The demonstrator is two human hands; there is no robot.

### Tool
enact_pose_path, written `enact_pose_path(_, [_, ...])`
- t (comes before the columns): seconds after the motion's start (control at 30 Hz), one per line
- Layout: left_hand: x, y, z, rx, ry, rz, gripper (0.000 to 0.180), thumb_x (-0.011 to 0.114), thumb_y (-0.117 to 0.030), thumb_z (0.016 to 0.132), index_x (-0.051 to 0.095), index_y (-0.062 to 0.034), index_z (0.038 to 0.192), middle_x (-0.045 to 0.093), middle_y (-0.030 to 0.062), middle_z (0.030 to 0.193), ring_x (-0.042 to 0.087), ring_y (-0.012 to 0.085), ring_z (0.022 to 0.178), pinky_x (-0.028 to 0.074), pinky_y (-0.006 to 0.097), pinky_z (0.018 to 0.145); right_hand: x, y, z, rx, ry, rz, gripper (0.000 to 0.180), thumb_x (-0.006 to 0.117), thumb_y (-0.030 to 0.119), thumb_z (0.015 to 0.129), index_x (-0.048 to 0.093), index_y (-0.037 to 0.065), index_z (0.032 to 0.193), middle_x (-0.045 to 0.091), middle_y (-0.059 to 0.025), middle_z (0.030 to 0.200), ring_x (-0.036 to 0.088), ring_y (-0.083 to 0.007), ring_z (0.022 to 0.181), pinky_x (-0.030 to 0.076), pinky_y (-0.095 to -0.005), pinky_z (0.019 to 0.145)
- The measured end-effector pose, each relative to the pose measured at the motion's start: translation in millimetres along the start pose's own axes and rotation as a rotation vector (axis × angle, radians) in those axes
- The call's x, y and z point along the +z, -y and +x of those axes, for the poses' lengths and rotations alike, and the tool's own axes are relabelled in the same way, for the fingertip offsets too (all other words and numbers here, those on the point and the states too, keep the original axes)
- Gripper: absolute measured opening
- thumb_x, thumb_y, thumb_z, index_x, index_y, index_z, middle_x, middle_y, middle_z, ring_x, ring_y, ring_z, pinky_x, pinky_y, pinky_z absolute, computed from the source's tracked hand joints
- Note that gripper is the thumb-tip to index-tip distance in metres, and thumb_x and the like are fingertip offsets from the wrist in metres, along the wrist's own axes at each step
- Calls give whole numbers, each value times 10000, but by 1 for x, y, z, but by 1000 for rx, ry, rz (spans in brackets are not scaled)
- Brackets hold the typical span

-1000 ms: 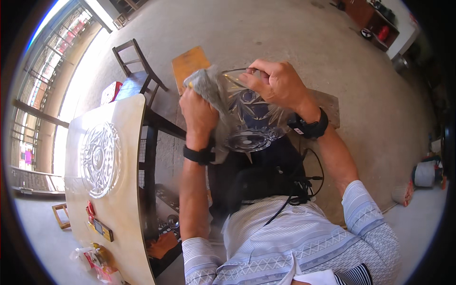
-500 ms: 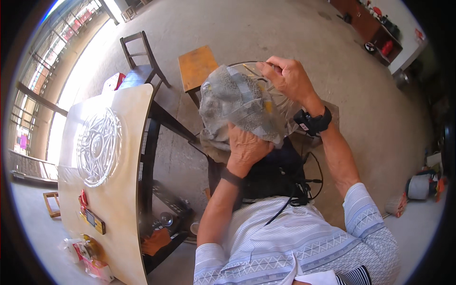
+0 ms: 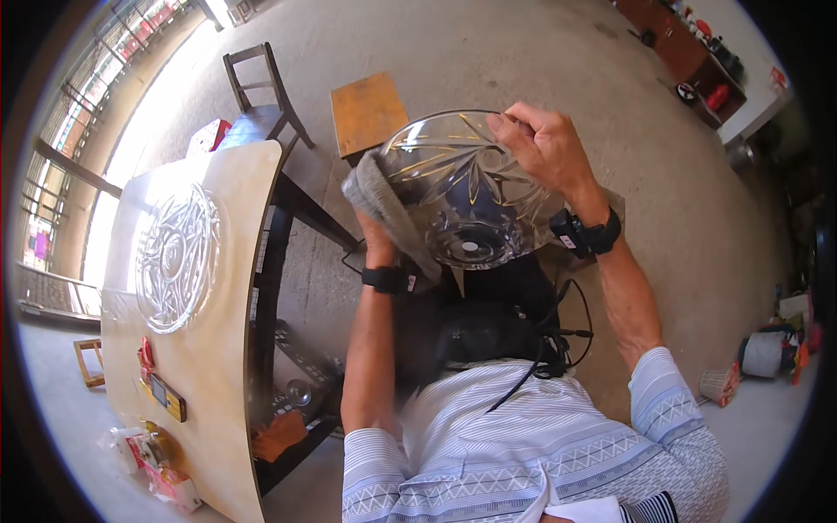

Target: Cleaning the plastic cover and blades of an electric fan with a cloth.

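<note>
A large clear glass bowl with cut patterns and gold-coloured lines is tilted up in front of my body. Its upper right rim is pinched by my right hand, thumb and fingers closed on it. At the bowl's left edge, my left hand holds a grey cloth that drapes against the glass. The cloth hides most of the left fingers. On the table at left lies a round clear glass piece with similar cut patterns.
The light-topped table carries a mobile phone, a red wrapper and several packages. Beyond are a wooden stool and a dark chair. A black cable hangs near my waist.
The grey cloth and my left hand have moved left, from across the bowl to its left edge, uncovering the patterned glass. My right hand keeps its grip on the rim.
</note>
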State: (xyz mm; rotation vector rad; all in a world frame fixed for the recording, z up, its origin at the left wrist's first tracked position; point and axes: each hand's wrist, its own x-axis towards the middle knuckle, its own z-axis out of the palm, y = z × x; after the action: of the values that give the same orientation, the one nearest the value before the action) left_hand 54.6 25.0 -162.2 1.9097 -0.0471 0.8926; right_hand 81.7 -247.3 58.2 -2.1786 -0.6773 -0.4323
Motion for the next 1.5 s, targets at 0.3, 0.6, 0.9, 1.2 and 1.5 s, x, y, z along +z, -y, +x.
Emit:
enact_pose_path(0.3, [8,-121,27,160,184,62,614,687,-299,863,546,-46,1405,542,185,1421,497,366,1313,371,476,1088,-10,1,-6,36,-9,-49,428,653,393,964,675,-4,804,532,-117,563,532,-210,506,453,-350,531])
enact_pose_path(0.6, [4,-213,79,478,415,330,550,701,-298,810,606,-34,1283,614,189,1289,555,393,1202,405,537,1011,-3,0,-5,-19,-81,-4,430,551,320,1039,554,10,742,461,-167,549,430,-274,472,374,-412,498])
enact_pose_path(0.9, [-8,-78,34,283,118,209,569,699,-264,847,574,-8,1339,597,228,1293,520,455,1238,398,522,1063,-2,-8,-3,16,-50,8,453,538,328,1042,512,1,730,390,-147,543,354,-220,482,346,-398,487])
enact_pose_path(1.2, [15,73,-64,-114,61,-207,574,656,-243,968,461,-13,1455,555,148,1391,541,288,1254,427,408,1095,-4,-5,-9,4,-64,86,429,571,305,1032,527,0,733,374,-63,567,359,-135,538,337,-343,515])
enact_pose_path(1.5, [-3,-17,4,-501,69,-1049,417,519,-199,1068,496,-11,1440,578,71,1360,566,163,1176,487,325,1014,-16,-42,-47,142,-113,215,438,615,330,1022,575,20,715,453,30,592,394,-61,588,339,-292,533])
